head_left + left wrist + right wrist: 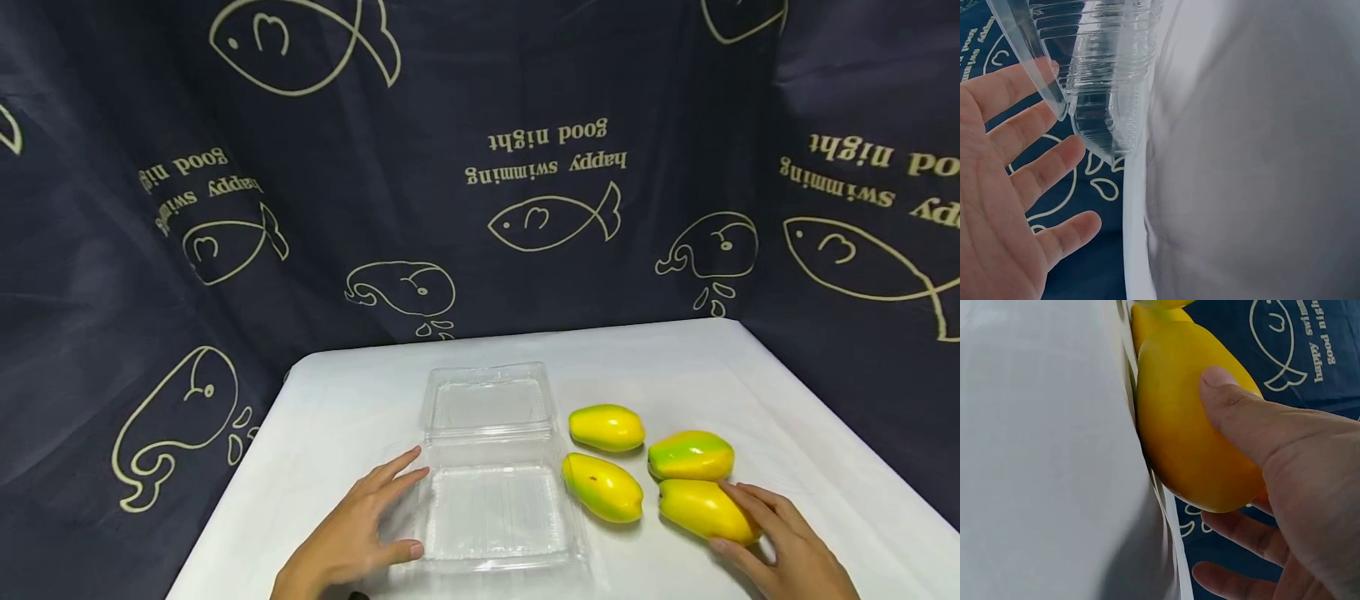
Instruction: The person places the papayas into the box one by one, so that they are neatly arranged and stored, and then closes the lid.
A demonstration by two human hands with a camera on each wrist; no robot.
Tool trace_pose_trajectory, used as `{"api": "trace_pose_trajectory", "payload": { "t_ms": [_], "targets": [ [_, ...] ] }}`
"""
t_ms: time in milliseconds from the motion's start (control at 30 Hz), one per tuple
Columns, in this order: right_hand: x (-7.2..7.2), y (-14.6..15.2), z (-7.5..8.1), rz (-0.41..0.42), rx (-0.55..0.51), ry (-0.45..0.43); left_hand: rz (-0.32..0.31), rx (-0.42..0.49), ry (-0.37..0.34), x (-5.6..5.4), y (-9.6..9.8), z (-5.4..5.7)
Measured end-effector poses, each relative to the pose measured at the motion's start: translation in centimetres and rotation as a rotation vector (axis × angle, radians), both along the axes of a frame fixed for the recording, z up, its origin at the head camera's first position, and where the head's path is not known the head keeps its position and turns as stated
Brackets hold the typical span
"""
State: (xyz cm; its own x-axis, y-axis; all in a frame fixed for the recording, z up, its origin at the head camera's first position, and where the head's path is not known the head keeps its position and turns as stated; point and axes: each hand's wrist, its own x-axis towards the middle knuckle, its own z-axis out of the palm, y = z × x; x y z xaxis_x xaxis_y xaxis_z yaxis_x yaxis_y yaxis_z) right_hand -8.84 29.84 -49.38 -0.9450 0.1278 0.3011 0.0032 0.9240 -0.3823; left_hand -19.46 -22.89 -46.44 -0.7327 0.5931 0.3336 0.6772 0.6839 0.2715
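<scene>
A clear plastic clamshell box (495, 512) lies opened flat, its lid half (491, 404) folded away towards the back. My left hand (360, 521) is spread at the left side of the box, fingers fairly straight; in the left wrist view the fingertips (1044, 119) are right at the plastic wall. On the right, my right hand (787, 542) grips the nearest yellow papaya (705, 508), thumb on one side and fingers round the other. That papaya (1191, 425) rests on the white tabletop in the right wrist view.
Three more yellow-green papayas lie close by: one (690, 456) just behind the gripped one, one (603, 487) against the box's right side, and one (607, 427) further back. A white cloth (360, 392) covers the table. Dark fish-print curtains (420, 200) surround it.
</scene>
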Motion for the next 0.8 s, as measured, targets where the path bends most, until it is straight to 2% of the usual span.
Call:
{"api": "trace_pose_trajectory", "payload": {
  "t_ms": [233,467,667,800],
  "targets": [
    [-0.1,0.1,-0.1,-0.012,-0.004,0.008,0.006,0.004,-0.045,0.0,0.0,0.0],
    [0.3,-0.4,0.3,-0.006,0.024,0.181,0.012,0.018,-0.096,0.1,0.0,0.0],
    [0.5,-0.8,0.8,-0.009,0.01,0.217,0.016,0.012,-0.095,0.0,0.0,0.0],
    [0.6,-1.0,1.2,-0.013,-0.022,0.279,0.022,0.004,-0.098,0.1,0.0,0.0]
  ]
}}
